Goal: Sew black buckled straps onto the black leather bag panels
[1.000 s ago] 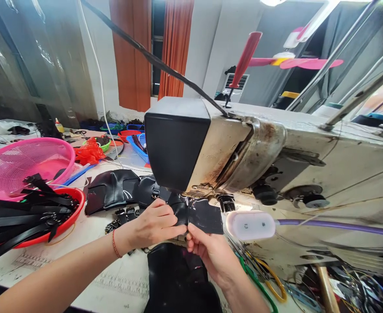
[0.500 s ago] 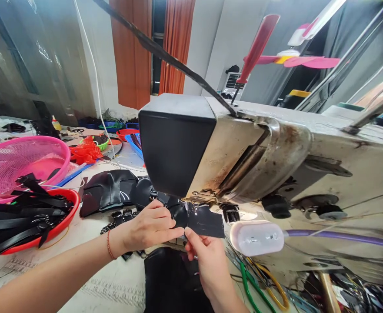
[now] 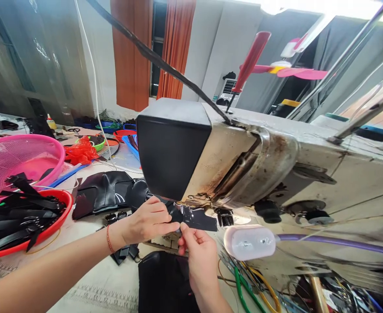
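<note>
A black leather piece lies under the needle area of a sewing machine. My left hand comes in from the left, fingers curled on the leather, its index finger pointing along the near edge. From below, my right hand pinches that same edge, its thumb tip meeting the left index fingertip. The leather under my left hand is partly hidden. Behind that hand rest black leather parts with stitched seams. Another black piece hangs down in front of me, below my hands.
A red basket of black straps and a pink mesh basket stand at left. Right of my hands are a lit lamp, green-handled scissors and a clutter of tools. A red-handled screwdriver stands on the machine.
The whole view has shifted slightly, with the machine and hands appearing a little further left. Both hands keep the same hold on the leather edge.
</note>
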{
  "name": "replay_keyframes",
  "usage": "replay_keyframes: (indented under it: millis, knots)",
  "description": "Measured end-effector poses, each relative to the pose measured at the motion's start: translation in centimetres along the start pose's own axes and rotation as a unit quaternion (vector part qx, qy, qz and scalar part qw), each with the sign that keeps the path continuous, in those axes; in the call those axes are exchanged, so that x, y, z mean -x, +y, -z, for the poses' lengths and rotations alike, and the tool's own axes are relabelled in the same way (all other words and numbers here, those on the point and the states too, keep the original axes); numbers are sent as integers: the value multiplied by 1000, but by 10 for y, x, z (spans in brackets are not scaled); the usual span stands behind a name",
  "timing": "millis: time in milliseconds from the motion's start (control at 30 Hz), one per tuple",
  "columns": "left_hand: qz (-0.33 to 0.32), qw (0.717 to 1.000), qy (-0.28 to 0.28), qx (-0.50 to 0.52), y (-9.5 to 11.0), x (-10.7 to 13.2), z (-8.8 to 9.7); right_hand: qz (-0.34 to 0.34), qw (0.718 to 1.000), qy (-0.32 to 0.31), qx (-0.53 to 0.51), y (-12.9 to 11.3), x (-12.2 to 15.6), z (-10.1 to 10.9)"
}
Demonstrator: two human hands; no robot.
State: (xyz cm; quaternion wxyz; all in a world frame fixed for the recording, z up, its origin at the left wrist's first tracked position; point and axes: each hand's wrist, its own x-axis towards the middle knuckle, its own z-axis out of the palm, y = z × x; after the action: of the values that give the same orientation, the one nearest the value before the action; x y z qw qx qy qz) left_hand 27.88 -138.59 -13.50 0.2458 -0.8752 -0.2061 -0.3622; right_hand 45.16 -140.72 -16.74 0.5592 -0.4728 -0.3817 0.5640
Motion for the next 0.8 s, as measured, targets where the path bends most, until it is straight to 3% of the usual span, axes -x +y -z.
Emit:
replay_keyframes:
  millis: [333, 567, 800]
  knots:
    - [8, 999, 47, -12, -10, 5, -15, 9, 999, -7, -39, -7, 2, -5]
    - [31, 995, 90, -4, -13, 11, -29, -7, 999, -8, -33, 0, 2, 10]
    - [81, 992, 99, -11, -5, 12, -35, -18, 999, -33, -19, 7, 4, 23]
